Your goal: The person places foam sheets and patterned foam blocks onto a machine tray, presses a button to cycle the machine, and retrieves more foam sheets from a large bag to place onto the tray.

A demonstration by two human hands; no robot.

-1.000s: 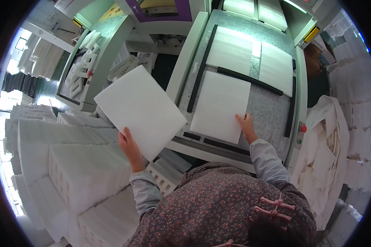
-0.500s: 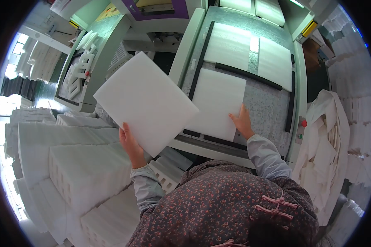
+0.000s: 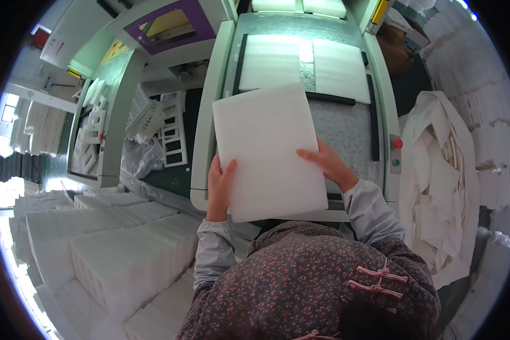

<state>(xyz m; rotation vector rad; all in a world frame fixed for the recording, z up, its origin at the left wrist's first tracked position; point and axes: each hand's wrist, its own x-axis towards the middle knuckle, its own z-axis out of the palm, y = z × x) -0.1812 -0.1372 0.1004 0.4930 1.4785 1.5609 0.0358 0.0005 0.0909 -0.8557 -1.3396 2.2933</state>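
A rectangular white foam sheet [image 3: 272,153] is held up in front of my body, slightly tilted. My left hand [image 3: 220,190] grips its left edge, thumb on the top face. On the opposite edge my right hand [image 3: 333,164] is closed with its thumb over the face. Behind the sheet lies a grey metal machine bed [image 3: 354,136]. Two more white foam pieces, one at left [image 3: 269,62] and one at right [image 3: 339,68], rest side by side on the bed beyond a black strip [image 3: 330,98]. The held sheet hides the bed's near left part.
A red button [image 3: 398,143] and a green button [image 3: 396,162] sit on the bed's right frame. Right of it stands a white sack [image 3: 436,187] of scraps. Foam blocks [image 3: 130,255] are stacked at left. Cut-out foam frames [image 3: 173,136] lie beside another machine [image 3: 110,124].
The foam sheet in my left hand has moved right and turned more upright. My right hand has left the piece on the bed and taken the sheet's right edge. The view has shifted.
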